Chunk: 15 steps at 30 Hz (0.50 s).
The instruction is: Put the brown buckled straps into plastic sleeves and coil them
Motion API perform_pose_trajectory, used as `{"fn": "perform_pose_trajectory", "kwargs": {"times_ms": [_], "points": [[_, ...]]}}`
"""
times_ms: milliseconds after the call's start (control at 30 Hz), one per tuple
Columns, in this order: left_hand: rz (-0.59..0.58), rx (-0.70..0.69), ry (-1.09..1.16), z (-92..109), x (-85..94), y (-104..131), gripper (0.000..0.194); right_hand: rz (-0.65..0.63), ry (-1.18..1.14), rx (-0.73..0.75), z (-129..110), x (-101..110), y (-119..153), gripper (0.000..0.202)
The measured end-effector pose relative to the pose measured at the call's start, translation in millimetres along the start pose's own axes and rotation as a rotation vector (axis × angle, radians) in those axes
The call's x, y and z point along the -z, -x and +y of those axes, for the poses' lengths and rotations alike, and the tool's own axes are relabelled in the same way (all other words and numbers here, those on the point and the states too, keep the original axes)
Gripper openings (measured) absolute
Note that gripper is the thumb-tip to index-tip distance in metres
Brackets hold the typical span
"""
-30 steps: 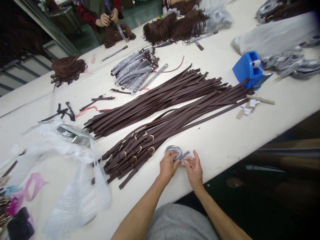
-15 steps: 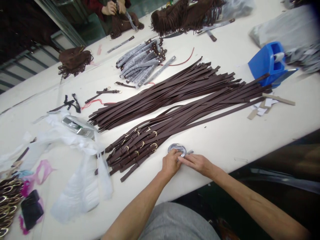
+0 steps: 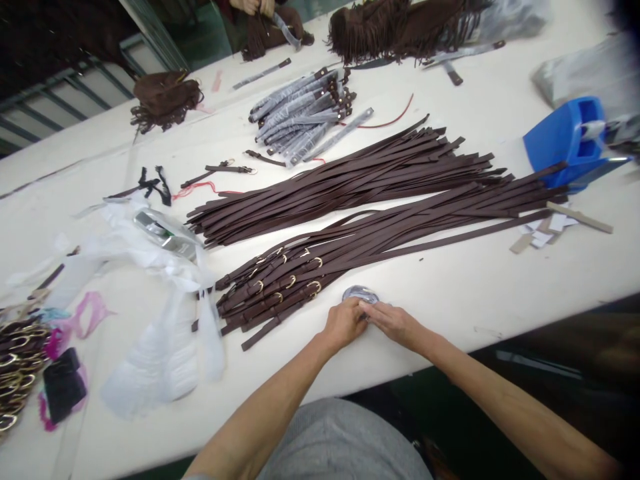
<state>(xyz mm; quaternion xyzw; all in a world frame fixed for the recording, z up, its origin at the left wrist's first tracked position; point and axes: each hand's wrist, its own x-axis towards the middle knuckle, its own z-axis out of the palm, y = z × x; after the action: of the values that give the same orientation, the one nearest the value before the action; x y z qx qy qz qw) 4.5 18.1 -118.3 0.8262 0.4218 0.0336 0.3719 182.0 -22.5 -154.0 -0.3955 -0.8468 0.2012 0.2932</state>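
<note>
Near the table's front edge lies a small coil, greyish and wrapped in plastic. My left hand is closed on its near side. From the right, my right hand meets it, fingers pressed together at the same edge of the coil, fingertips touching the left ones. Just beyond and to the left is a bundle of dark brown straps with gold buckles. Behind it rests a second bundle of plain brown straps. The fingers hide the coil's near part.
Plastic-wrapped straps are heaped farther back. A blue holder stands at right, beside paper scraps. White wrapping, a black item and gold rings lie left. Another person's hands are at the top.
The view has shifted, so the table's contents sit farther right. My hands have come closer together over the coil, and the loose end that stuck out at its right no longer shows.
</note>
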Motion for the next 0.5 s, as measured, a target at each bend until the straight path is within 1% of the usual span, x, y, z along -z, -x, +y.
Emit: {"fn": "perform_pose_trajectory", "kwargs": {"times_ms": [133,267,367,500], "points": [[0.012,-0.059,0.039,-3,1.3,3,0.035,0.037,0.0,-0.071,3,-5,-2,0.06],[0.06,-0.061,0.091,-6,-4.9,4,0.027,0.053,-0.027,-0.133,2,-3,-7,0.058],[0.111,-0.03,0.145,-8,-10.2,4,0.025,0.063,-0.045,-0.179,-1,0,-10,0.058],[0.18,0.075,0.217,-8,-13.8,4,0.037,0.071,-0.068,-0.23,-1,1,-12,0.059]]}}
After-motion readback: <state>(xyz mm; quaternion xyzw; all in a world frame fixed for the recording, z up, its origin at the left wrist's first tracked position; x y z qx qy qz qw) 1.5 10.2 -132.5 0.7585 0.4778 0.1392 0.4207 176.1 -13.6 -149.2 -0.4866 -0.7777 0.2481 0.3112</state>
